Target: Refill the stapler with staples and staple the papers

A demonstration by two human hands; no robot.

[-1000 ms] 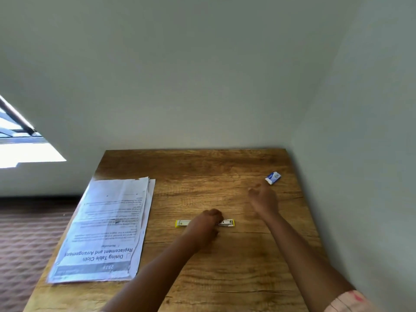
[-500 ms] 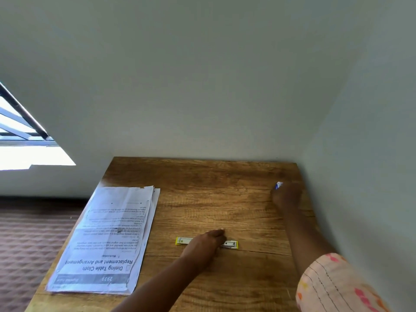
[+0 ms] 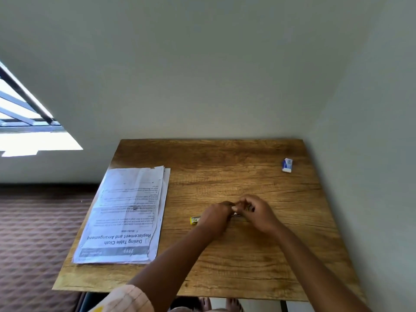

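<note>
Both hands, left and right, cover most of the stapler, leaving only its yellow end showing. Whether they hold staples is too small to tell. The papers' small print is blurred.

A wooden surface stands in a corner where two pale walls meet. A bright window with dark bars lies left, above a brown patterned floor. Bare toes show beneath the near edge.

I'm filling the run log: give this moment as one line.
left hand on stapler | right hand at its other end | staple box untouched | papers unstapled
</note>
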